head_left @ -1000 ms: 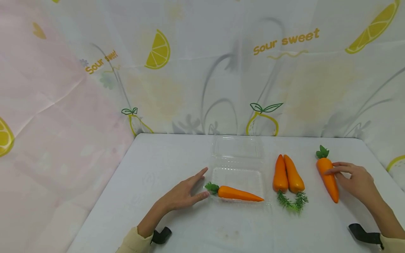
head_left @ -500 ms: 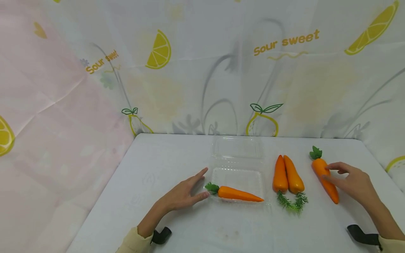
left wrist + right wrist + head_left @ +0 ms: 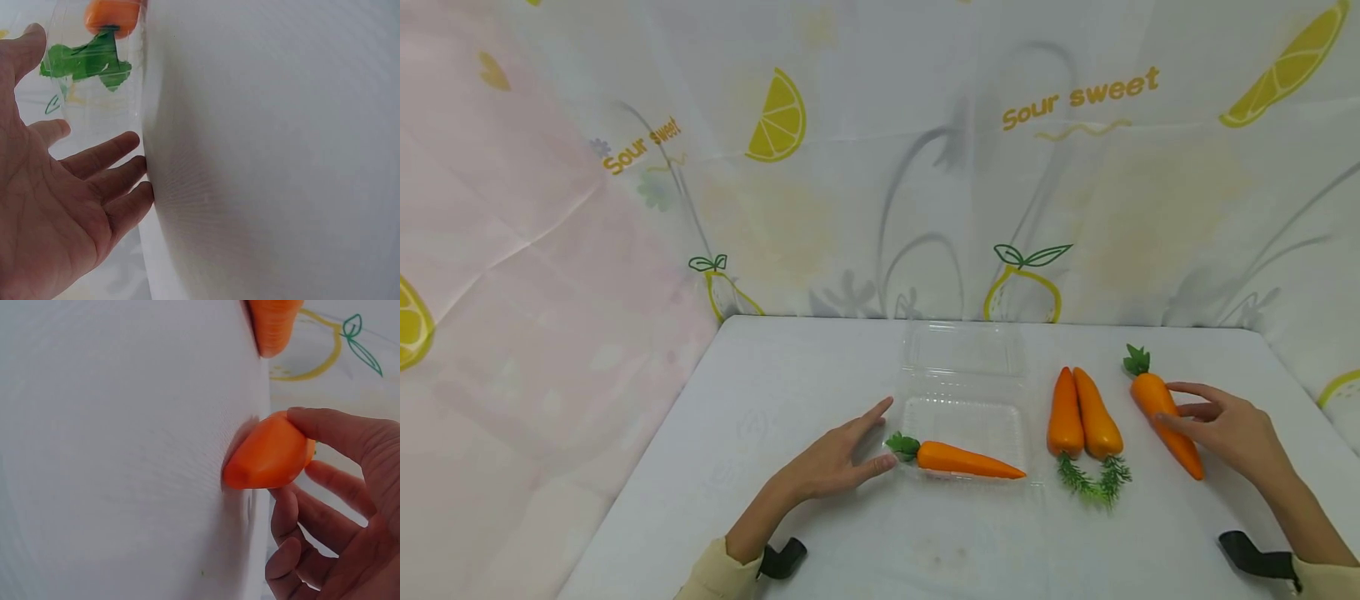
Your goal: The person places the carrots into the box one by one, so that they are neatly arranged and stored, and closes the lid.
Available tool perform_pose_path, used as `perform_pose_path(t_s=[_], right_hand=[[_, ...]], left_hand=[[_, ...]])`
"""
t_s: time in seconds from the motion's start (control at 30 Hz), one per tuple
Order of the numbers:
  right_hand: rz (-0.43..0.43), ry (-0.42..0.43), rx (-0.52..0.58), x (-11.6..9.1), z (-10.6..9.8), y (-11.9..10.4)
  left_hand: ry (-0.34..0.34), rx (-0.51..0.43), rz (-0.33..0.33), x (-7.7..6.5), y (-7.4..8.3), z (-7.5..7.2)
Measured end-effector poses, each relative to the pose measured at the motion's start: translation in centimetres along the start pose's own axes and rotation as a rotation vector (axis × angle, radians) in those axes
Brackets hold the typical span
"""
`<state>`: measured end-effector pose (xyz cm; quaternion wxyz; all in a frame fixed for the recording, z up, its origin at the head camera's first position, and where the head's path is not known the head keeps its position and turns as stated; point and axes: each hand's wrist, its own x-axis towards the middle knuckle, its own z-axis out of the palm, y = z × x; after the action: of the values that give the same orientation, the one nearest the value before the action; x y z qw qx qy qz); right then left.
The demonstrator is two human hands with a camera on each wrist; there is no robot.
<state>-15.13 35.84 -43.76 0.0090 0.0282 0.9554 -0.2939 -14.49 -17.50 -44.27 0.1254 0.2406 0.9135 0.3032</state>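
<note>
My right hand (image 3: 1243, 433) holds an orange carrot (image 3: 1149, 395) with green leaves between thumb and fingers, at the right of the table. In the right wrist view, the thumb lies on one side of this carrot (image 3: 269, 453) and fingers on the other; its tip is near the tabletop. My left hand (image 3: 831, 462) rests with fingers spread beside a clear plastic clamshell container (image 3: 970, 417), whose lid stands open. One carrot (image 3: 966, 460) lies along the container's front side, leaves toward my left hand. The left wrist view shows its leaves (image 3: 87, 62) through the plastic.
Two more carrots (image 3: 1065, 417) lie side by side between the container and my right hand, feathery greens (image 3: 1093, 483) toward me. A white table (image 3: 760, 392) carries everything. Behind it hangs a lemon-printed cloth (image 3: 850, 208). Black wrist mounts (image 3: 1255, 557) sit on both wrists.
The carrot at my right hand has turned, its leafy end swinging left while its tip stays near the same spot. My right hand has shifted slightly left; my left hand has not moved.
</note>
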Motion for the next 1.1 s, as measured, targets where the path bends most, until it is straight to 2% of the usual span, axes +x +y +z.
perform_pose_path(t_s=[0.33,0.7,1.1], right_hand=[[0.018,0.001,0.012,0.1,0.2,0.1],[-0.025,0.04,0.045,-0.1,0.4,-0.3],[-0.101,0.068,0.067,-0.4,0.0,-2.9]], left_hand=[[0.001,0.003,0.009,0.0,0.2,-0.2],[-0.006,-0.002,0.006,0.0,0.2,-0.2],[-0.004,0.007,0.001,0.1,0.0,-0.1]])
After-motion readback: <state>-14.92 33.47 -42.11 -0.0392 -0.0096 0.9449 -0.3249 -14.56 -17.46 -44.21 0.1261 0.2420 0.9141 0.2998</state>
